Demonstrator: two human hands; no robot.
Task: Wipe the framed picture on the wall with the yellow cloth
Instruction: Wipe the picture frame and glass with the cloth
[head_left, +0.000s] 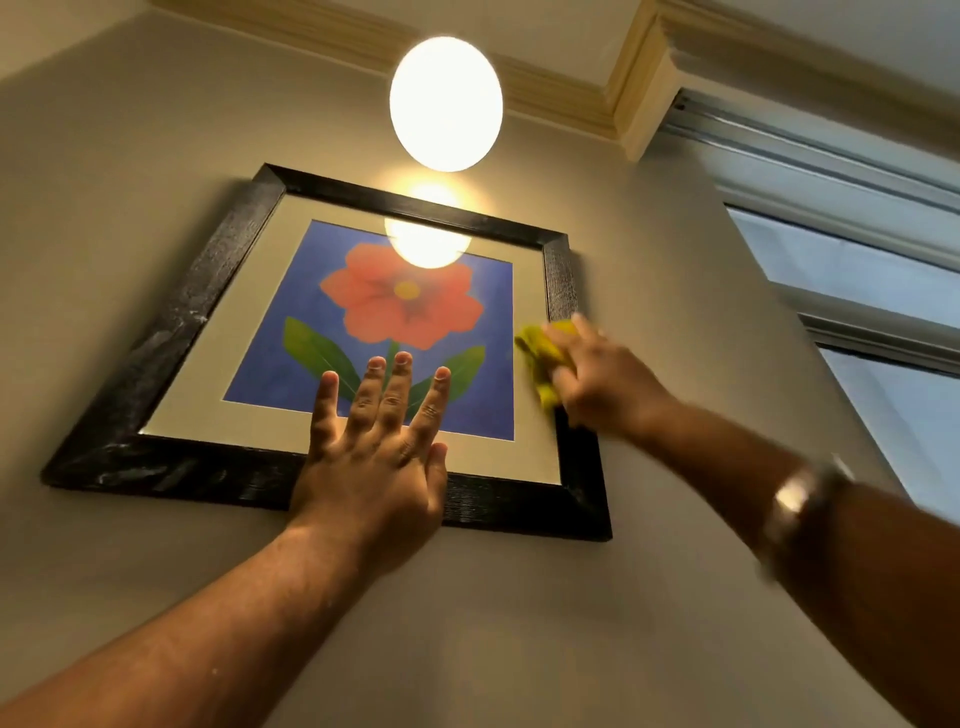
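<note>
A framed picture (171, 332) hangs on the grey wall: a black frame, a cream mat and a red flower on blue. My left hand (376, 457) lies flat with spread fingers on the glass and the bottom rail of the frame. My right hand (605, 382) presses a crumpled yellow cloth (537, 351) against the right edge of the picture, by the frame's right rail. The cloth is partly hidden under the fingers, and the right hand is blurred.
A round glowing lamp (445, 104) hangs above the frame and is mirrored in the glass. A window (857, 270) with a curtain rail is at the right. Cream cornice (571, 98) runs along the ceiling. A watch (795, 499) is on my right wrist.
</note>
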